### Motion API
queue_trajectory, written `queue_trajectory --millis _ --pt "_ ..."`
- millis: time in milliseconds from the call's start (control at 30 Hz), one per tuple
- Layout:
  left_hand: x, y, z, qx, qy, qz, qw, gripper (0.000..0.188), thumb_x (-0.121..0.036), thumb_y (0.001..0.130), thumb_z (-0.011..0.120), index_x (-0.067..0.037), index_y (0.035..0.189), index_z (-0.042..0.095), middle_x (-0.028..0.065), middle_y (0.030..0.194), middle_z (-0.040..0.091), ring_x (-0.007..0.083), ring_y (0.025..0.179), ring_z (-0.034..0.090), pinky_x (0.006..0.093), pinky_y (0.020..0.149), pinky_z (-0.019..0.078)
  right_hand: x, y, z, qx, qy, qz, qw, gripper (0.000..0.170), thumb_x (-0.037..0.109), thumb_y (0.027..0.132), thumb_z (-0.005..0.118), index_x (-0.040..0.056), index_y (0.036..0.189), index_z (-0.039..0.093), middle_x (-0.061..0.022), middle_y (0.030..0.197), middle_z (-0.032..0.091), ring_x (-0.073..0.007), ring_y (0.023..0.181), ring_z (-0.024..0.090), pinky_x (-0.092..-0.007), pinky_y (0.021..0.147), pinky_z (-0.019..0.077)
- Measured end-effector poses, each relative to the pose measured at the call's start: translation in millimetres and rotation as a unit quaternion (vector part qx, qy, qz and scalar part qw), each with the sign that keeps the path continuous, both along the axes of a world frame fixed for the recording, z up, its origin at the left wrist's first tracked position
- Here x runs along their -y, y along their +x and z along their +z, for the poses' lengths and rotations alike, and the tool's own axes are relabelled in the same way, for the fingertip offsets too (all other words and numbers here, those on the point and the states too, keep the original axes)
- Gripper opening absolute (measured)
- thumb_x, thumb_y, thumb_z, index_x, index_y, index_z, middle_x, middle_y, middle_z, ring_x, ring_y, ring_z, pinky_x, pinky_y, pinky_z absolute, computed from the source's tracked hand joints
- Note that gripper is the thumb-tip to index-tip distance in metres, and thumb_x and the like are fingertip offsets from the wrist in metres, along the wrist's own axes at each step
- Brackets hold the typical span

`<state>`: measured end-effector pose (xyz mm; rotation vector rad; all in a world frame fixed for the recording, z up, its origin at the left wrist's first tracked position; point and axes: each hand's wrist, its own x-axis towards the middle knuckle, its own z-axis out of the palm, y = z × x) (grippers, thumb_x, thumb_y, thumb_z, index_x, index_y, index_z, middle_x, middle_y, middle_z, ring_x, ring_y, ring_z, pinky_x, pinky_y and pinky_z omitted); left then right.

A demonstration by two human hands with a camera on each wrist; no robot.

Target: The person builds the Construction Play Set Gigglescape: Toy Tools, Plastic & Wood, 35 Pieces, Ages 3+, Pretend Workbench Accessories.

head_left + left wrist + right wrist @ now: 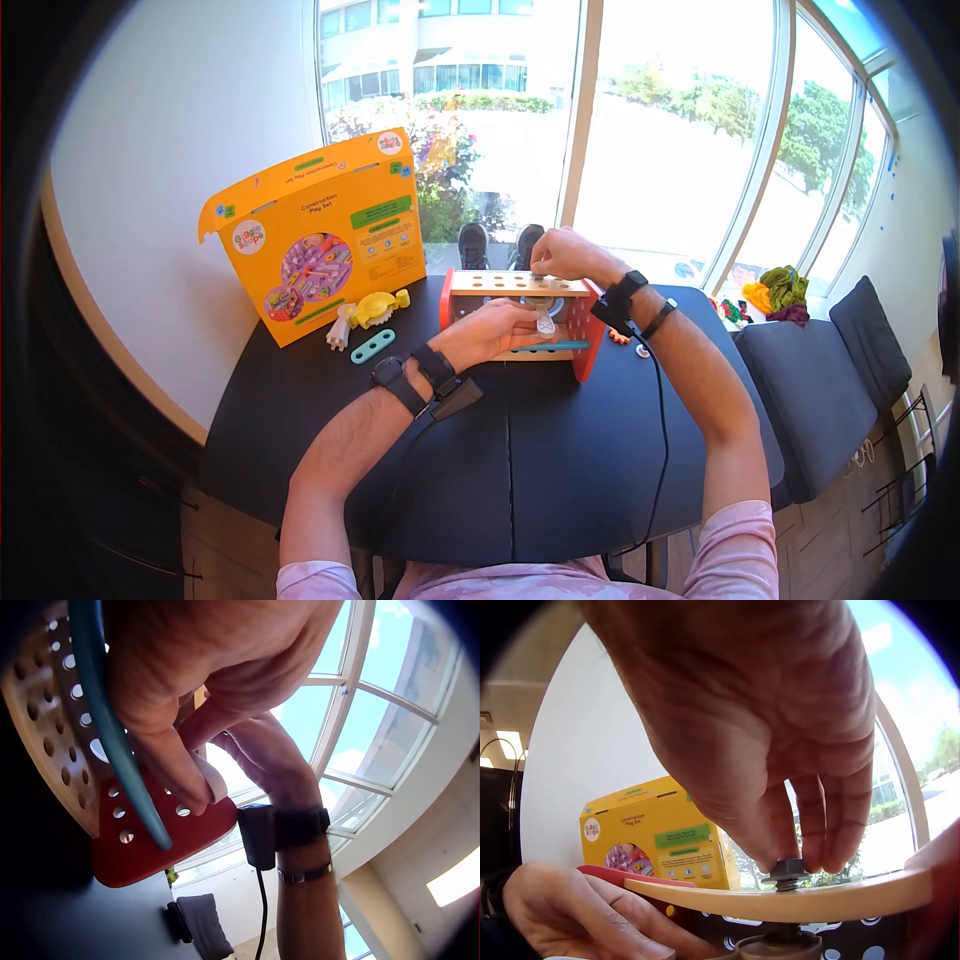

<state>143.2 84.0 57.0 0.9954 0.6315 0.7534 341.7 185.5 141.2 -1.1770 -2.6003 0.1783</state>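
On the black table stands a toy workbench with red side panels (587,345) and a light wooden top board (500,281) full of holes. My right hand (570,253) is above that board. In the right wrist view its fingertips pinch the head of a dark grey toy bolt (788,868), whose threaded shaft passes down through the board. A rounded brownish piece (776,946) sits around the bolt's lower end. In front of the bench, my left hand (490,332) holds a whitish toy piece (545,322) under the board; its full shape is hidden. A teal bar (124,742) crosses the bench's front.
A yellow play-set box (330,230) stands at the left. Before it lie a yellow toy piece (375,309), a white piece (340,330) and a teal holed strip (373,346). An orange gear (619,337) and a white knob (642,351) lie right of the bench.
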Motion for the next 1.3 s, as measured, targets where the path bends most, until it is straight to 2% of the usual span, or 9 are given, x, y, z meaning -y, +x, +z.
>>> queue_trajectory --millis 200,300,400,500,700,900,1100,1300 --pt "1 0 0 0.001 -0.003 0.001 1.0 0.032 -0.008 0.116 0.053 0.012 0.142 0.056 0.0217 0.138 0.068 0.0307 0.125 0.075 0.0345 0.113 0.0626 15 -5 12 0.062 0.027 -0.047 0.997 0.033 0.034 0.094 0.082 0.0013 0.089 0.082 -0.0181 0.084 0.079 -0.0325 0.081 0.076 -0.0449 0.074 0.0588" --pt "1 1 1 0.003 0.004 -0.001 1.0 0.033 -0.008 0.116 0.053 0.012 0.142 0.056 0.0216 0.137 0.069 0.0304 0.125 0.075 0.0345 0.113 0.0627 12 -5 12 0.094 0.001 -0.038 0.995 0.035 0.037 0.096 0.079 0.0021 0.094 0.081 -0.0193 0.09 0.08 -0.0333 0.083 0.074 -0.0443 0.075 0.0584" --pt "-1 0 -3 -0.004 0.007 -0.004 1.0 0.033 -0.008 0.116 0.053 0.012 0.141 0.057 0.0217 0.137 0.069 0.0299 0.125 0.075 0.0347 0.114 0.0624 12 -9 12 0.12 -0.015 -0.055 0.991 0.037 0.038 0.099 0.073 0.0018 0.105 0.081 -0.0203 0.098 0.08 -0.0363 0.091 0.076 -0.0468 0.08 0.0593" --pt "-1 0 -4 -0.009 0.009 -0.005 1.0 0.033 -0.009 0.116 0.053 0.012 0.142 0.057 0.0221 0.138 0.069 0.0293 0.124 0.075 0.0349 0.115 0.0615 4 -5 2 0.129 0.015 -0.041 0.991 0.044 0.04 0.103 0.062 0.0011 0.111 0.08 -0.0221 0.102 0.08 -0.0397 0.099 0.077 -0.051 0.087 0.0595" --pt "0 -1 -4 -0.013 0.015 -0.005 1.0 0.034 -0.01 0.116 0.055 0.012 0.142 0.057 0.0215 0.137 0.07 0.0276 0.123 0.075 0.0348 0.115 0.0608 9 -11 3 0.155 -0.022 -0.091 0.984 0.058 0.051 0.107 0.052 0.0021 0.123 0.081 -0.0263 0.111 0.08 -0.0418 0.108 0.077 -0.0537 0.093 0.0591" --pt "8 1 3 -0.013 0.009 0.007 1.0 0.033 -0.01 0.115 0.058 0.01 0.141 0.058 0.0208 0.136 0.071 0.0262 0.123 0.075 0.0342 0.113 0.0615 20 -17 18 0.186 -0.078 -0.151 0.968 0.061 0.053 0.108 0.05 0.0032 0.129 0.08 -0.0255 0.123 0.079 -0.043 0.116 0.075 -0.0528 0.099 0.0583" --pt "8 1 4 -0.024 0.018 0.02 0.999 0.034 -0.011 0.115 0.059 0.011 0.141 0.057 0.0204 0.135 0.071 0.0261 0.122 0.076 0.0344 0.112 0.0623 9 -10 3 0.131 -0.003 -0.102 0.986 0.063 0.055 0.11 0.048 0.0034 0.125 0.081 -0.0255 0.119 0.08 -0.0443 0.113 0.076 -0.0531 0.099 0.0587" --pt "6 1 1 -0.022 0.012 0.015 1.0 0.035 -0.011 0.115 0.058 0.01 0.142 0.057 0.0204 0.135 0.07 0.0265 0.121 0.076 0.035 0.112 0.0627 29 -19 23 0.195 -0.086 -0.15 0.965 0.058 0.049 0.11 0.05 0.0025 0.129 0.079 -0.0246 0.128 0.078 -0.0417 0.121 0.073 -0.0528 0.103 0.057"
